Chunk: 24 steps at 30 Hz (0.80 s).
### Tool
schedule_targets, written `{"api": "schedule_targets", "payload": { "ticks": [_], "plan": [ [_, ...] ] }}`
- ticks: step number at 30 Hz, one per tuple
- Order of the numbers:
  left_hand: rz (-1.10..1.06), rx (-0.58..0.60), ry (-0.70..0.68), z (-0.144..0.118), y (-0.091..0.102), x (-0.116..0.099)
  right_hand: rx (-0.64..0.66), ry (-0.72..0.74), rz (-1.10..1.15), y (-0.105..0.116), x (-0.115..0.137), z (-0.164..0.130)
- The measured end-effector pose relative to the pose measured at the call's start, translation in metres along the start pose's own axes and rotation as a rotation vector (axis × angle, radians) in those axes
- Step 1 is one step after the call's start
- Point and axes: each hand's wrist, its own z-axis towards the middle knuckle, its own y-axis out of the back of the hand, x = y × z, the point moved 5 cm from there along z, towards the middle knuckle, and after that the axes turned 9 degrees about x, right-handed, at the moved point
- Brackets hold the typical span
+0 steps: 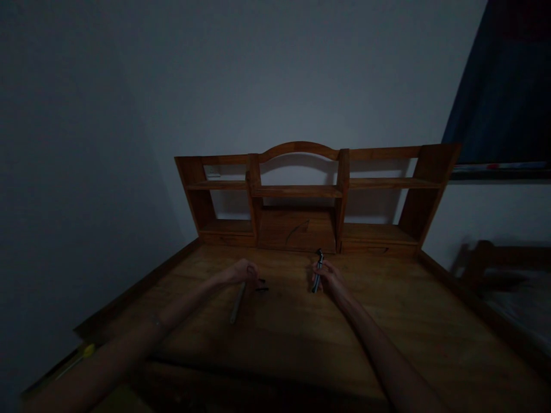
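My right hand (pixel 329 276) is closed around a razor (pixel 318 273) with a black and silver handle, held upright with its dark head at the top. My left hand (pixel 244 272) reaches low over the desk, fingers bent and pressed together; what they hold, if anything, is too dark to make out. A slim pale stick (pixel 237 304) slants toward me from beneath that hand, and I cannot tell whether the hand touches it. Just right of the left fingertips is a small dark piece (pixel 262 289), its kind unclear.
The wooden desktop (pixel 297 327) has raised side edges. Along its back stands a wooden shelf unit (pixel 297 191) against the wall. At lower left, a yellow-tipped item (pixel 88 350) shows beside my forearm. A dark curtain (pixel 508 92) hangs at upper right. The light is dim.
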Motion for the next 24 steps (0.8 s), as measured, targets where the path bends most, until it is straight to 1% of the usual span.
{"api": "schedule_targets", "payload": {
  "ticks": [7, 11, 17, 21, 24],
  "plan": [
    [-0.011, -0.073, -0.044, -0.003, -0.006, 0.001, 0.002, -0.003, -0.006, 0.003, -0.002, 0.001],
    [0.070, -0.087, -0.066, -0.009, -0.011, -0.006, 0.023, -0.016, -0.008, 0.001, -0.002, 0.001],
    [0.129, -0.112, -0.020, -0.013, -0.014, -0.010, 0.002, 0.005, -0.011, 0.004, -0.006, 0.002],
    [0.183, -0.139, -0.001, -0.012, -0.013, -0.011, 0.008, 0.009, -0.023, 0.004, -0.006, 0.001],
    [0.201, -0.144, -0.003, -0.013, -0.011, -0.015, 0.003, 0.005, -0.025, 0.003, -0.004, 0.000]
  ]
}}
